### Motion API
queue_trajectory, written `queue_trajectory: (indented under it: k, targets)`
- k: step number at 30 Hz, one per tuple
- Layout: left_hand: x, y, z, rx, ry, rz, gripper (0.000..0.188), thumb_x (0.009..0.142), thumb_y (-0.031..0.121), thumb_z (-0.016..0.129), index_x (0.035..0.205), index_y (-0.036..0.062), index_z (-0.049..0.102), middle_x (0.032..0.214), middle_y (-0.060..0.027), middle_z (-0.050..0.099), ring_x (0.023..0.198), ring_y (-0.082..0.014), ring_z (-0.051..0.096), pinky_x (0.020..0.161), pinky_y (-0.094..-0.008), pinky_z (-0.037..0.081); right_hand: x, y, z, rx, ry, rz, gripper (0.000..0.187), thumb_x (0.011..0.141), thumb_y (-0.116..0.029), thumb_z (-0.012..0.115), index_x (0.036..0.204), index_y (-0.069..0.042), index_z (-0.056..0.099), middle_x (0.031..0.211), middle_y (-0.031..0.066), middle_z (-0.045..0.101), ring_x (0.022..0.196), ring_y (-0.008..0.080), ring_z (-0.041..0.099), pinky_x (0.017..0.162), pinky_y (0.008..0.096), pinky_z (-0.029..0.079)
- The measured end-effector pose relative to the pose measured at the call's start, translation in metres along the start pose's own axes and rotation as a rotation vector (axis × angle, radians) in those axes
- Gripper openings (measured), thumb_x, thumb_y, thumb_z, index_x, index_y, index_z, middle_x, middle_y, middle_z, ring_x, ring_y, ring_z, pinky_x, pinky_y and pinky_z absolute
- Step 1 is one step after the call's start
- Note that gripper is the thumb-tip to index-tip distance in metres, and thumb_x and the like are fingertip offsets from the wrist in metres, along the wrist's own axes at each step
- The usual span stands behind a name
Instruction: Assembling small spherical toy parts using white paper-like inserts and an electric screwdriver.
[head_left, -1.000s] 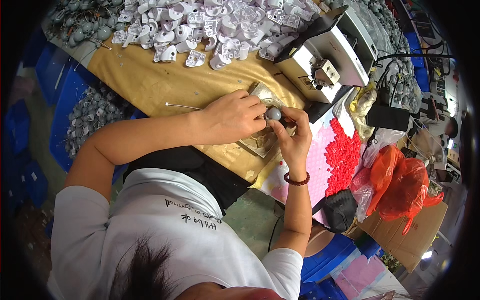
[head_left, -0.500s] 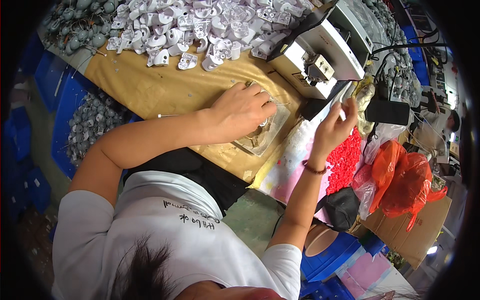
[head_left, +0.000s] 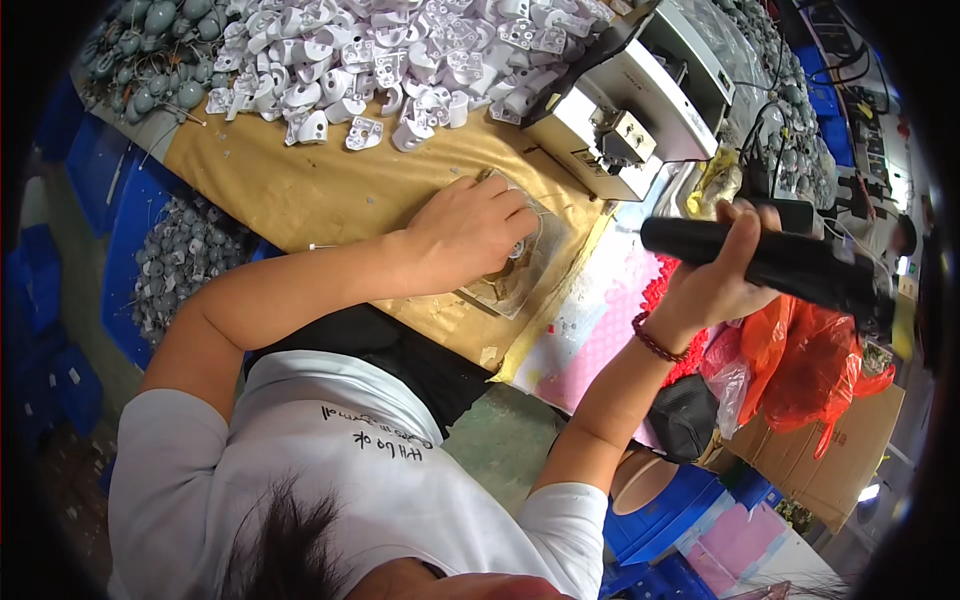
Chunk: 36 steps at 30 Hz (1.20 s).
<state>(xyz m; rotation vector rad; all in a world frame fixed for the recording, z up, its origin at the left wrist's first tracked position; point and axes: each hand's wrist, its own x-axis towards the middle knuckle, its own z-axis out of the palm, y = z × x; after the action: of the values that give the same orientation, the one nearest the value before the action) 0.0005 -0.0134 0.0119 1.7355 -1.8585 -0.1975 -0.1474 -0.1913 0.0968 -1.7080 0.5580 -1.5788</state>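
Note:
My left hand (head_left: 465, 235) rests on a flat jig plate (head_left: 515, 290) on the brown-covered table, its fingers bent down over the plate's middle. A small pale part (head_left: 518, 248) shows at the fingertips, mostly hidden by the hand. My right hand (head_left: 715, 285) is wrapped round a black electric screwdriver (head_left: 800, 262), held up to the right of the jig. The tool lies nearly level, its narrow tip pointing left and its rear end blurred at the right.
Behind the jig lies a heap of white plastic parts (head_left: 370, 50), with a screw feeder (head_left: 650, 90) at the back right. Small red pieces (head_left: 657, 285) and red plastic bags (head_left: 815, 360) lie at right. Grey parts fill a blue bin (head_left: 120, 290) at left.
My right hand, holding no screwdriver before, has moved right and now grips the black electric screwdriver. The left hand stays on the jig, almost unmoved.

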Motion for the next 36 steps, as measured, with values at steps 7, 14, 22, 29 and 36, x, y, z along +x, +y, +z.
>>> queue_trajectory:
  k: [7,14,22,29,36]
  targets:
    - [0.001,-0.001,0.004,-0.017,-0.005,-0.018,0.026,0.075,0.015,0.07,0.099,0.0091,0.062,0.094,-0.006,0.057,0.094,-0.0261,0.058,0.078,-0.0389,0.048,0.035,-0.005,0.045,0.285,-0.11,0.081,0.058,0.087,0.006,0.064,0.136,0.008,0.034,0.073,0.0093,0.066,0.063,0.0146,0.063,0.07,0.0293,0.052]
    - [-0.003,-0.005,0.006,-0.055,-0.032,-0.036,0.027,0.078,0.017,0.07,0.102,0.0095,0.061,0.094,-0.0067,0.058,0.09,-0.0248,0.061,0.077,-0.0391,0.048,0.046,0.015,0.065,0.265,-0.166,0.328,0.059,0.084,0.0,0.071,0.132,0.009,0.038,0.069,0.0089,0.064,0.059,0.0146,0.062,0.064,0.0278,0.051]
    - [-0.002,-0.007,0.006,-0.123,0.004,-0.01,0.026,0.074,0.013,0.069,0.098,0.0074,0.06,0.087,-0.0079,0.057,0.079,-0.0296,0.062,0.065,-0.0433,0.048,-0.031,-0.043,0.054,0.274,-0.257,0.363,0.066,0.087,0.002,0.061,0.144,0.005,0.027,0.076,0.0112,0.059,0.062,0.019,0.057,0.061,0.0369,0.051]
    - [-0.002,-0.004,0.006,-0.096,-0.027,-0.04,0.03,0.072,0.014,0.073,0.098,0.0085,0.059,0.093,-0.0061,0.06,0.084,-0.0253,0.065,0.071,-0.0401,0.047,-0.051,-0.044,0.048,0.308,-0.266,0.359,0.079,0.081,0.011,0.063,0.147,0.005,0.019,0.076,0.0103,0.064,0.066,0.0178,0.064,0.068,0.0291,0.053]
    - [-0.003,-0.007,0.01,-0.141,0.06,-0.017,0.028,0.074,0.009,0.068,0.099,0.0101,0.055,0.088,-0.0059,0.056,0.082,-0.0271,0.061,0.066,-0.0408,0.045,-0.066,-0.04,0.048,0.289,-0.287,0.278,0.072,0.08,0.012,0.064,0.141,0.002,0.028,0.078,0.0117,0.063,0.068,0.016,0.062,0.07,0.0283,0.053]
